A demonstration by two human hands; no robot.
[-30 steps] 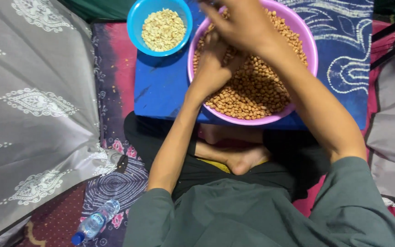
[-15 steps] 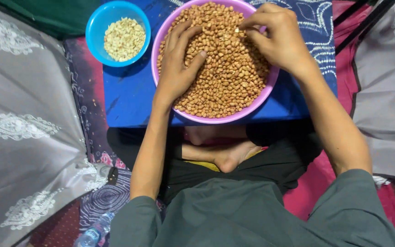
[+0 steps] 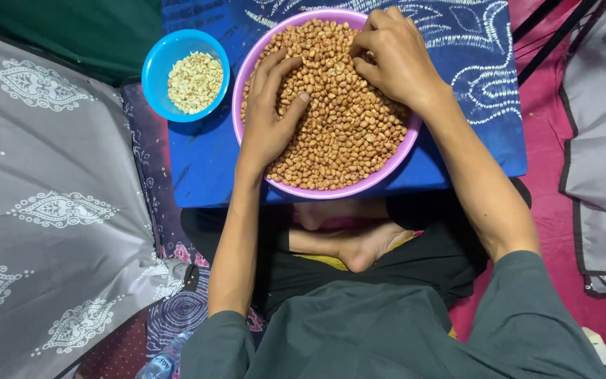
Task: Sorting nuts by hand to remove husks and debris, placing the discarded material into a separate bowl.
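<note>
Left hand point(image 3: 269, 116) was laid flat, fingers spread, on the peanuts point(image 3: 338, 133) — nothing gripped | right hand point(image 3: 392, 60) was curled, fingertips pinched into the pile at the far rim | pink bowl point(image 3: 359, 188) was set on the blue table point(image 3: 198, 175) — small blue bowl point(image 3: 154, 67) of pale skinned nuts just beside it.

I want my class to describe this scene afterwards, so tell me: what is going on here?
A person sits cross-legged at a low blue table with both hands in a large pink bowl heaped with brown, skin-on peanuts. The left hand lies spread on the pile; the right hand has its fingers curled into the nuts at the far side. Beside it, a small blue bowl holds pale peeled peanuts.
</note>
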